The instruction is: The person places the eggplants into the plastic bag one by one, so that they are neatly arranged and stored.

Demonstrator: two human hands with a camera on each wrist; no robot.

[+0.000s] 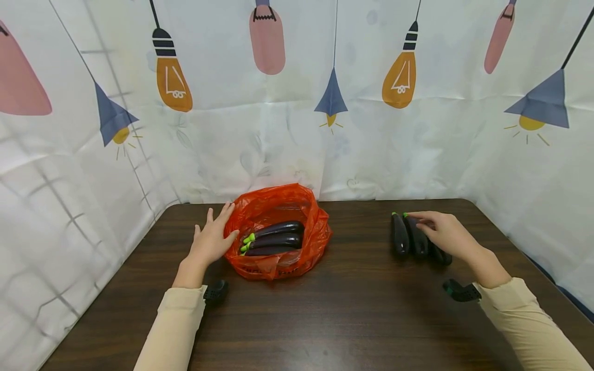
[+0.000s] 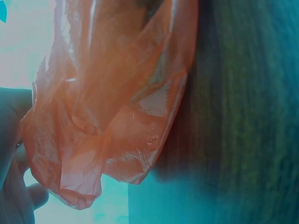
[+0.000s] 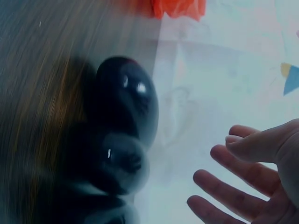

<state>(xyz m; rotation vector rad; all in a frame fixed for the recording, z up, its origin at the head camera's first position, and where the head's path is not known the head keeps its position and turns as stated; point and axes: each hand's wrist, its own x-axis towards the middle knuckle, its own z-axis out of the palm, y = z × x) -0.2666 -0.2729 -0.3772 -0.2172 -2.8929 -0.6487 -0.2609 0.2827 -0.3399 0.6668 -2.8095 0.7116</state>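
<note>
Eggplants (image 1: 418,239): three, dark and glossy, lying side by side at the right of the desk (image 1: 325,319), green stem ends (image 1: 393,213) toward the printed backdrop (image 1: 278,154); rightmost one partly hidden beneath the hand.
Right hand (image 1: 443,234): over that row, near the stem ends; fingers parted, lightly bent, gripping nothing. Right wrist view shows a gap between them and the dark skins.
Bag (image 1: 283,268): red, thin plastic, mouth open, left of centre.
Bagged eggplants (image 1: 277,240): three visible inside, one behind another, stems pointing left; cannot tell whether more lie below.
Left hand (image 1: 209,245): at the bag's left side, fingers spread wide against the plastic, no grip seen.
Skins: probably smooth and slippery; firm, yet easily bruised by hard pressure or a nail.
Weight: likely modest, with the thick, rounded near end the heavier.
Hold: best round the body just past the stem, thumb opposite the fingers; a tip-only pinch could let the fat end swing.
Plastic: surely light and limp, apt to fold inward unless steadied by its rim.
</note>
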